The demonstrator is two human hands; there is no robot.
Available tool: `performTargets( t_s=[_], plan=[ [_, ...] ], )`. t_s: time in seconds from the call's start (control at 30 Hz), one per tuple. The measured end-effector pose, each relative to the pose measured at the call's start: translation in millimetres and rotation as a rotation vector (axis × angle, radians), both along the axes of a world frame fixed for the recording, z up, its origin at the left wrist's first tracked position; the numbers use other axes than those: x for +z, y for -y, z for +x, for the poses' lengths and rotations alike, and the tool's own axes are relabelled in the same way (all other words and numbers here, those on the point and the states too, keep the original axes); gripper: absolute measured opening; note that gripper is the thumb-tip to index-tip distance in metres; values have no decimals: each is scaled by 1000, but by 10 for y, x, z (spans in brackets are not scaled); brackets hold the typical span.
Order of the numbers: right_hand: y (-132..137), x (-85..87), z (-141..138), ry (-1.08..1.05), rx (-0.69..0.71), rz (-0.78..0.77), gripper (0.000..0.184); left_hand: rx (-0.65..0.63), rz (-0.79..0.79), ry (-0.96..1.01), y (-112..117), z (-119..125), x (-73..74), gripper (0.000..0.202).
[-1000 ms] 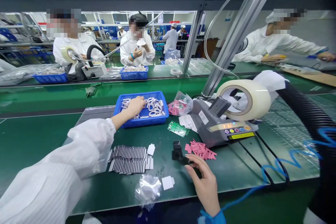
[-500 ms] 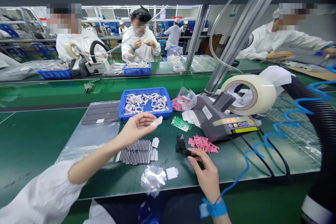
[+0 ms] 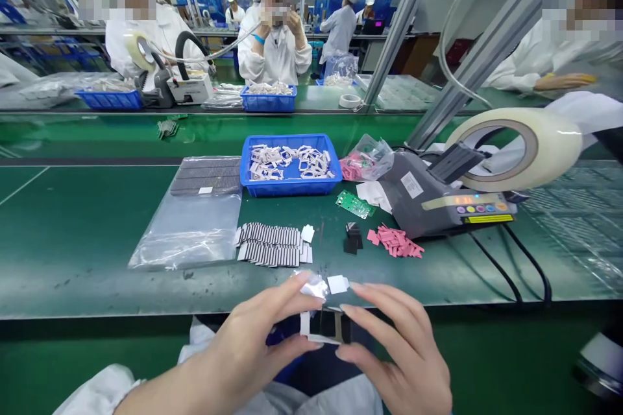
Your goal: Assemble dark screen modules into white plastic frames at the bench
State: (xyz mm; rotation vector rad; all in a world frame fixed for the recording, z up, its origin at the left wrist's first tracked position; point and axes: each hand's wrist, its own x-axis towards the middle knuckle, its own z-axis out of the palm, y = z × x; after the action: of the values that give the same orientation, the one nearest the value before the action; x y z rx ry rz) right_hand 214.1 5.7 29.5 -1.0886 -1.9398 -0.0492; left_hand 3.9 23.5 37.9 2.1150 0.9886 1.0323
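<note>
Just beyond the bench's front edge, my left hand (image 3: 257,324) pinches a small white plastic frame (image 3: 305,324) between thumb and fingers. Facing it, my right hand (image 3: 406,334) has its thumb and fingertips closed around a thin black piece (image 3: 346,329) against the frame's right side. How far the two parts overlap is hard to make out. Behind my fingers lie clear film pieces (image 3: 316,285), partly hidden, and a white tabbed card (image 3: 337,284). Farther back are a few black pieces (image 3: 353,238) and rows of white-and-dark pieces (image 3: 270,244).
A blue tray (image 3: 291,192) holds many white frames. To its right are a green circuit board (image 3: 355,204), pink pieces (image 3: 396,241) and a grey tape dispenser (image 3: 423,198) with a large roll. A plastic bag (image 3: 189,227) lies left. Co-workers sit across the bench.
My left hand has brought the white frame down and toward me. My right hand has left the black pile with a piece and come to the frame. The view has shifted.
</note>
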Motion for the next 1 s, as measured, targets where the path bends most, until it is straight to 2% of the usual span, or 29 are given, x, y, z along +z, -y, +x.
performTargets(
  t_s=[0.17, 0.33, 0.47, 0.6, 0.73, 0.83, 0.9, 1.0],
  plan=[
    [30, -41, -6, 97, 49, -41, 26, 54, -53, 72, 131, 1, -104, 83],
    [18, -37, -82, 116, 45, -56, 27, 58, -116, 106, 168, 11, -189, 82],
    [3, -18, -73, 133, 87, -110, 43, 96, -205, 169, 166, 17, -186, 86],
    [5, 14, -17, 165, 122, -190, 35, 98, -318, 277, 167, 6, -151, 84],
    [39, 37, -56, 83, 139, -246, 29, 13, -570, 559, 191, 62, -206, 71],
    [94, 17, -158, -11, 92, -261, 28, -77, -776, 831, 231, 195, -339, 46],
    [127, -23, -206, -57, 76, -280, 28, -60, -849, 968, 264, 295, -435, 34],
    [112, -136, -160, -115, 79, -331, 35, 11, -929, 1113, 303, 382, -522, 32]
  ],
)
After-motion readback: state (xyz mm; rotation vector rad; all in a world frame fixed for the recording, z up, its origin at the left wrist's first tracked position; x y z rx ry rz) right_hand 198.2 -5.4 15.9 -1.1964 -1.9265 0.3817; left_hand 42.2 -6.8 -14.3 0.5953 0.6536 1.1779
